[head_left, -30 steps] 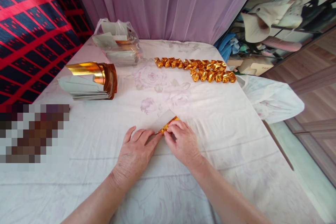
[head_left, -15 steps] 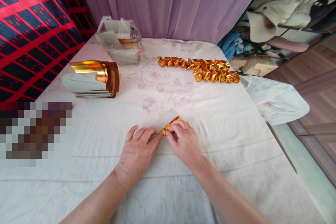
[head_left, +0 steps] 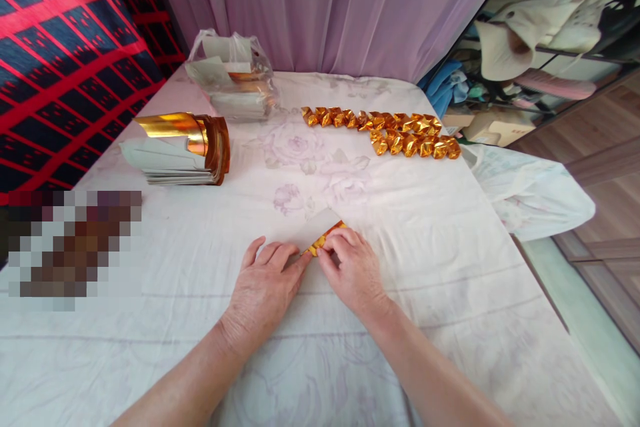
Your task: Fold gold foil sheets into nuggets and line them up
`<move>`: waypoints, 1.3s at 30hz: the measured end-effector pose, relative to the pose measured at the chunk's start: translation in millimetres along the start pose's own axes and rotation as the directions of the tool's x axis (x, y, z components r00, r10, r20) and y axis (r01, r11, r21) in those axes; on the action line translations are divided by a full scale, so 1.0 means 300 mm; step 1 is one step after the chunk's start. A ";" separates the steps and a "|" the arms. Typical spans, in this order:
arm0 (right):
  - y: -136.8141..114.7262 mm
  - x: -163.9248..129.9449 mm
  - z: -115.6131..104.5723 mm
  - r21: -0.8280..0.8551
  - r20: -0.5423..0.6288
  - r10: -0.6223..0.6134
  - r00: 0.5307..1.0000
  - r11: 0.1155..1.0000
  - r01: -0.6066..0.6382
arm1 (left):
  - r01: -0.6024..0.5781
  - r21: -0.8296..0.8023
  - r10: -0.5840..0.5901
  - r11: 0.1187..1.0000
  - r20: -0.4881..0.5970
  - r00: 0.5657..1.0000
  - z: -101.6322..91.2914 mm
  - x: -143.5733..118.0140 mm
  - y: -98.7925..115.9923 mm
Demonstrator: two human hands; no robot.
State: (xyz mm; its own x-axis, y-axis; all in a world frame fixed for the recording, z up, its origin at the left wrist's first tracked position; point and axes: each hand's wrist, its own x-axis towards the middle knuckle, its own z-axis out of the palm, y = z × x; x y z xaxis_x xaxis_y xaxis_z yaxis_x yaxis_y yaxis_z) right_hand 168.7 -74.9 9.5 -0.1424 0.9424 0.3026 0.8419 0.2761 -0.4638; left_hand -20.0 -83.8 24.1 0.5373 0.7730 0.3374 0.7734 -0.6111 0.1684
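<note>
A sheet of gold foil paper (head_left: 318, 229) lies on the cloth in front of me, pale grey back up, with a gold strip folded over along its near edge. At the sheet's left corner, my left hand (head_left: 265, 280) holds it with thumb and forefinger, the other fingers resting on the cloth. My right hand (head_left: 353, 267) is closed, thumb and fingertips pinching the gold fold near its right end. The fingers partly hide the fold. Beyond the hands, folded gold foil pieces (head_left: 415, 143) form two rows.
A curved stack of foil paper (head_left: 175, 160) stands at the left, with a clear plastic bag (head_left: 230, 80) of more sheets behind it. White floral cloth (head_left: 440, 333) covers the surface. A pale plastic bag (head_left: 535, 193) hangs by the right edge, near cluttered shelves (head_left: 525, 60).
The view has shifted very slightly. Both hands keep the same hold on the foil paper, and the fold looks the same.
</note>
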 end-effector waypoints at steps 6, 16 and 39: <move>-0.002 -0.001 0.003 -0.010 0.001 0.005 1.000 1.000 -0.005 | 0.018 0.020 -0.018 1.000 0.008 1.000 0.006 0.000 0.003; -0.002 0.001 0.003 -0.015 -0.001 0.005 1.000 1.000 -0.005 | 0.020 0.009 -0.020 1.000 -0.001 1.000 0.002 0.001 0.004; -0.002 0.008 -0.002 0.066 0.039 0.021 0.999 0.998 -0.023 | 0.049 -0.011 -0.049 0.999 0.009 0.999 0.006 0.001 0.005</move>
State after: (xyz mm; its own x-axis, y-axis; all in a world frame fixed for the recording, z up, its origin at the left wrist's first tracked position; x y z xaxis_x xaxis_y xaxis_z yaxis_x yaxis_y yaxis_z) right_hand 168.1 -72.9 11.0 -0.1449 0.9545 0.2605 0.8089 0.2659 -0.5244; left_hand -18.0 -84.2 22.9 0.5022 0.8032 0.3203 0.7949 -0.5746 0.1947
